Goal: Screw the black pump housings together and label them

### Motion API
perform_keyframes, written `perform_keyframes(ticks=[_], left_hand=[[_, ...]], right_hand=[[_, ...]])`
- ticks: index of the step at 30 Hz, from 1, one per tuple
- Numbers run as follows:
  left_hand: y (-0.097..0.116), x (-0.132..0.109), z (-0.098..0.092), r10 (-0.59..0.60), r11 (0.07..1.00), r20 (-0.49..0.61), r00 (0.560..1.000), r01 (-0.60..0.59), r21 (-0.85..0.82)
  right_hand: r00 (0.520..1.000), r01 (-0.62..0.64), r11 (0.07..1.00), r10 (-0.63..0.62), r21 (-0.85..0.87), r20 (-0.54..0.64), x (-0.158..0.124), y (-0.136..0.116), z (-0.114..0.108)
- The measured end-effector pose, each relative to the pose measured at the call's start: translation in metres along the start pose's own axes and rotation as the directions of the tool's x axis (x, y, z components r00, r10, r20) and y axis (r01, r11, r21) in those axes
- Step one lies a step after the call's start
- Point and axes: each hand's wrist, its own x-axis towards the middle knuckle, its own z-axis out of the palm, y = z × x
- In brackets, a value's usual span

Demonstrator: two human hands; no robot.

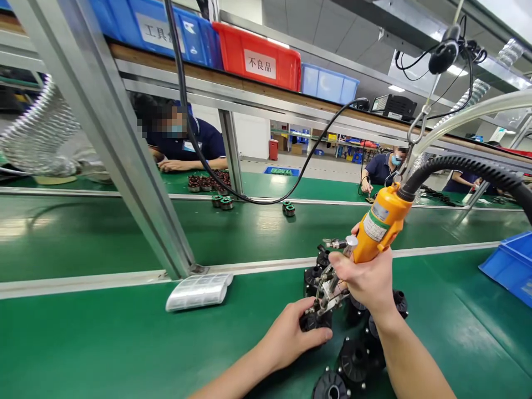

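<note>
My right hand (366, 277) is closed round an orange powered screwdriver (380, 221) that hangs from a cable and a black hose. Its metal tip points down onto a small black round part (312, 320). My left hand (291, 335) grips that black part from the left and holds it on the green bench (103, 343). Several more black round parts (355, 360) lie close together just right of and below my hands.
A folded sheet of labels (199, 291) lies left of my hands, by a slanted metal post (124, 149). A blue bin (511, 266) stands at the right. Wound coil parts (222, 202) sit on the conveyor. Two people work across the line.
</note>
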Motion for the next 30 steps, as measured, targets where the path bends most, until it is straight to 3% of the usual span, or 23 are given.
perform_keyframes(ticks=[10, 13, 16, 20, 23, 25, 30], left_hand=[[-0.009, -0.003, 0.005, 0.0, 0.993, -0.049, 0.999, -0.006, -0.114], [-0.021, -0.004, 0.011, -0.051, 0.981, -0.108, 0.993, 0.029, -0.193], [-0.034, -0.002, 0.017, -0.031, 0.983, -0.114, 0.993, 0.009, -0.183], [-0.041, 0.002, 0.026, -0.015, 0.969, -0.059, 0.998, 0.0, -0.249], [-0.041, 0.004, 0.03, 0.002, 0.968, -0.065, 0.998, -0.018, -0.249], [-0.043, 0.004, 0.031, 0.018, 0.974, -0.093, 0.995, -0.039, -0.223], [-0.042, 0.005, 0.03, 0.032, 0.972, -0.122, 0.992, -0.06, -0.226]], right_hand=[[0.996, -0.006, 1.0, 0.007, 0.011, -0.088, 0.003, 0.002, -0.006], [0.984, 0.041, 0.999, -0.039, 0.006, -0.175, 0.007, -0.005, -0.028], [0.964, 0.099, 0.995, -0.093, 0.011, -0.247, 0.007, -0.012, -0.062], [0.989, 0.063, 0.993, -0.049, 0.097, -0.143, 0.001, -0.017, -0.087], [0.999, -0.017, 0.969, 0.027, 0.248, -0.036, -0.005, -0.017, -0.076], [0.999, -0.028, 0.953, 0.038, 0.303, -0.027, -0.007, -0.014, -0.06], [0.998, 0.008, 0.978, 0.007, 0.208, -0.067, -0.006, -0.001, -0.035]])
